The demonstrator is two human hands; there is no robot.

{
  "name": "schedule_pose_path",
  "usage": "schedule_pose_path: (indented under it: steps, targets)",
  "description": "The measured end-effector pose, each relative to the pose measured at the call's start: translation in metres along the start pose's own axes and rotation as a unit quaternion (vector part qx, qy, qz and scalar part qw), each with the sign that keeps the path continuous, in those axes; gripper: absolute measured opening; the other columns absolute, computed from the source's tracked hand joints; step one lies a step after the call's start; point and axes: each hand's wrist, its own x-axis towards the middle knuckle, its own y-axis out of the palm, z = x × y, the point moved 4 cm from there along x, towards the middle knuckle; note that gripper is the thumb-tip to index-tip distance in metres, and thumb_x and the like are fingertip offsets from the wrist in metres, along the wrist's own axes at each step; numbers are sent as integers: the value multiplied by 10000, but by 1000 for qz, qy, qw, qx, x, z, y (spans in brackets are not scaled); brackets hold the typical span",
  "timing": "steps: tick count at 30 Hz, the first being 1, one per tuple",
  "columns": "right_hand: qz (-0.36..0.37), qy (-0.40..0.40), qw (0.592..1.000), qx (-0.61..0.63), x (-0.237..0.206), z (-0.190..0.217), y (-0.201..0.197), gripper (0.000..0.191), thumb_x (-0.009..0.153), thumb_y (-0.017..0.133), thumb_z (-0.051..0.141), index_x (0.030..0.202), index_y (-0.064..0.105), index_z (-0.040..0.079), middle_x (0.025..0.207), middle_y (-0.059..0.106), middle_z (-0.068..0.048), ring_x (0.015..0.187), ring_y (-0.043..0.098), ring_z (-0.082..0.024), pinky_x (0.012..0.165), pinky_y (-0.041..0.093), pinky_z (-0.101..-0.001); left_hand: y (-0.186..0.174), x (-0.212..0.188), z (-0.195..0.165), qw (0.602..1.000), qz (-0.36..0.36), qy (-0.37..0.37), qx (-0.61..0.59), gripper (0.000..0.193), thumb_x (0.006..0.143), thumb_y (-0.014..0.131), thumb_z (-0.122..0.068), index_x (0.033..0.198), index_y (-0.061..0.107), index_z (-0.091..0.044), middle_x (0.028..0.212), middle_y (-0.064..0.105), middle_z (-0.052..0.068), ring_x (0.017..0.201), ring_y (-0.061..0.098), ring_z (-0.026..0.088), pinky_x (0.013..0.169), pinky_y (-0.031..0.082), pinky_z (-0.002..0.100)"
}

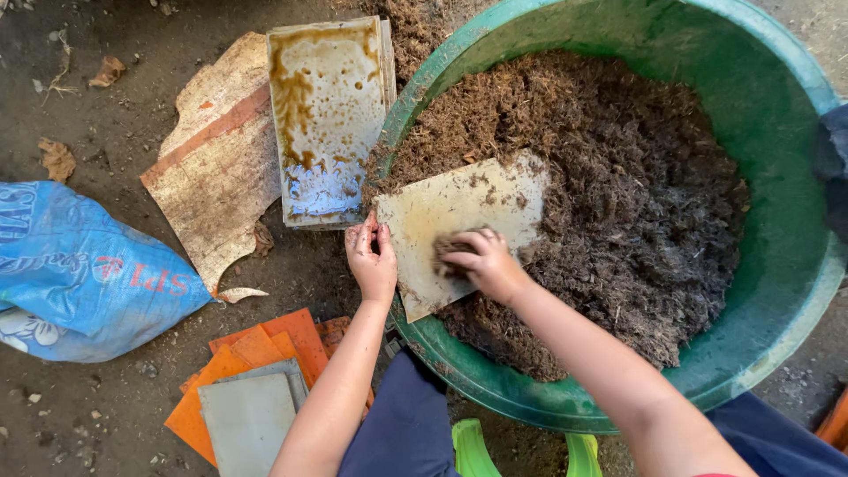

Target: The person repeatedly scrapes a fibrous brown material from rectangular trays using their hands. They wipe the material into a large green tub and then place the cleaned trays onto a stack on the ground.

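Over the green tub of brown fibre, the left hand gripped the pale tile by its edge while the right hand, fingers curled, pressed a clump on it. Scrubbing seemed underway; the upper half looked yet to be rubbed.

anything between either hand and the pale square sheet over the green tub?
Nothing visible. The left hand already grips the pale, dirt-smeared square sheet at its left edge, and the right hand presses a clump of brown fibre directly onto its face. The sheet rests on the fibrous brown mulch inside the round green plastic tub.
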Motion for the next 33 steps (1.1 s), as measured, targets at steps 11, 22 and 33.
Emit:
schedule_pose_path:
  steps: [11,22,33]
  targets:
    - [88,-143,986,-18,-21,13,-9,411,810,681,122,1168,759,308,1386,610,-40,1323,487,-321,1099,349,-565,0,0,6,999,2,13,29,306,965,684,-75,1266,688,-17,995,574,71,876,586,189,803,522,320]
    - [36,47,992,116,-56,8,-1,215,899,661,148,1047,758,270,1251,712,-7,1181,650,-231,1066,466,-466,1,-6,15,998,6,37,48,294,990,667,-69,1273,670,11,1029,561,94,927,573,220,809,513,332]
    - [-139,248,959,1,-18,85,37,319,926,609,-1,1163,676,202,1412,578,-117,1338,472,-333,1135,347,-558,-2,-4,9,989,-7,111,102,285,963,672,-21,1244,679,23,975,609,144,910,571,289,792,503,403]
